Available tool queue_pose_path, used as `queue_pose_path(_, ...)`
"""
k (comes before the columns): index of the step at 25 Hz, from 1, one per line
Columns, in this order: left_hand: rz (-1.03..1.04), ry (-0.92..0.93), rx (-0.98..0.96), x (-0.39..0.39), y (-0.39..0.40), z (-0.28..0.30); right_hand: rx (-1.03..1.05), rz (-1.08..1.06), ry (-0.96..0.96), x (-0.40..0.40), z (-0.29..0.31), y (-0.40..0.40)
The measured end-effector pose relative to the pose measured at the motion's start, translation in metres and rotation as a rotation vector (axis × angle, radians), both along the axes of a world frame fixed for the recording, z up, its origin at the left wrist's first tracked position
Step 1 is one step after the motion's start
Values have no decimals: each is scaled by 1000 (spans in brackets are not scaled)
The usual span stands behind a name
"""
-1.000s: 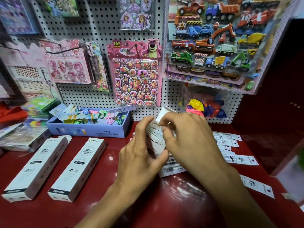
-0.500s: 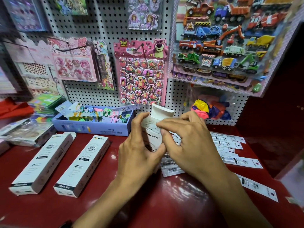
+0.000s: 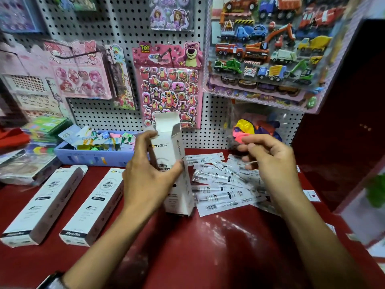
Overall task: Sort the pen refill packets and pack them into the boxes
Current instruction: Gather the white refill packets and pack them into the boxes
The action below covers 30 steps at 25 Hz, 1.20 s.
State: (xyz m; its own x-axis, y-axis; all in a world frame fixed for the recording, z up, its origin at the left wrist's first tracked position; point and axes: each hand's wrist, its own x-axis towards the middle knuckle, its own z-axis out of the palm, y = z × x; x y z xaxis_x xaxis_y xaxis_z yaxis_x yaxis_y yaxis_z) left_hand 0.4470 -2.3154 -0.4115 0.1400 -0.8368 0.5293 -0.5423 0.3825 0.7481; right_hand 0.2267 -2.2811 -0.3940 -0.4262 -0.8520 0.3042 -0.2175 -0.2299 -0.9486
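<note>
Far L of the fingers: two closed white boxes [image 3: 42, 205] [image 3: 93, 207] flat on red counter [image 3: 208, 247], side by side, not touching. Behind them, blue tray [image 3: 83, 157] w/ coloured clips, against pegboard [image 3: 125, 28].

L hand [image 3: 145, 180]: fingers + thumb wrapped round open box [image 3: 173, 163], held upright, top flap up, base on counter.

Just R of that thumb: pile of refill packets [image 3: 220, 184], overlapping, flat.

R hand [image 3: 268, 161]: above pile, fingers curled; looks to pinch a clear packet edge, too blurred, can't tell.
</note>
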Motion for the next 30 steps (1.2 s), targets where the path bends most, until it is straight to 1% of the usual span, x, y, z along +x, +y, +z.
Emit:
queue_pose_path(1,-7,-17,26,2,-1,2,106,3,152,-15,-8,-3)
queue_pose_path(2,-17,-51,54,3,0,3,221,38,373,-26,-19,-6)
queue_pose_path(3,-27,-99,78,2,3,3,343,112,591,-32,-30,-7)
queue_pose_path(5,-36,-199,83,-2,8,1,545,341,941,-27,-56,-10)
queue_pose_path(6,-33,-225,68,-3,10,1,585,426,1082,-20,-68,-12)
queue_pose_path(7,-30,-236,50,-4,11,1,568,442,1192,-11,-77,-13)
queue_pose_path(9,-17,-262,24,-4,12,2,420,358,1311,1,-85,-17)
queue_pose_path(10,-9,-286,12,-3,12,3,376,324,1320,5,-86,-18)
queue_pose_path(13,1,-314,13,-1,12,2,344,277,1241,0,-93,-22)
queue_pose_path(15,0,-303,24,0,10,2,271,222,1303,-2,-102,-24)
queue_pose_path(17,-6,-302,27,1,9,2,225,161,1305,-2,-106,-25)
queue_pose_path(19,-9,-309,33,2,9,2,181,93,1229,0,-100,-26)
queue_pose_path(20,-11,-312,38,2,9,2,154,19,1159,1,-93,-26)
queue_pose_path(21,-16,-314,40,2,9,3,135,-71,1027,1,-81,-25)
queue_pose_path(22,-24,-317,37,2,10,3,139,-131,806,0,-65,-22)
queue_pose_path(23,-35,-324,30,2,11,3,131,-131,525,-2,-49,-18)
queue_pose_path(24,-47,-340,20,1,12,3,94,-73,236,-3,-31,-12)
queue_pose_path(25,-60,-371,5,0,14,3,31,-9,19,-3,-13,-3)
queue_pose_path(26,-72,-417,-15,-3,15,3,-40,42,-119,0,3,6)
queue_pose_path(28,-94,-505,-55,-8,18,1,-187,133,-333,11,26,20)
queue_pose_path(30,-120,-510,-76,-14,20,1,-299,203,-499,24,42,24)
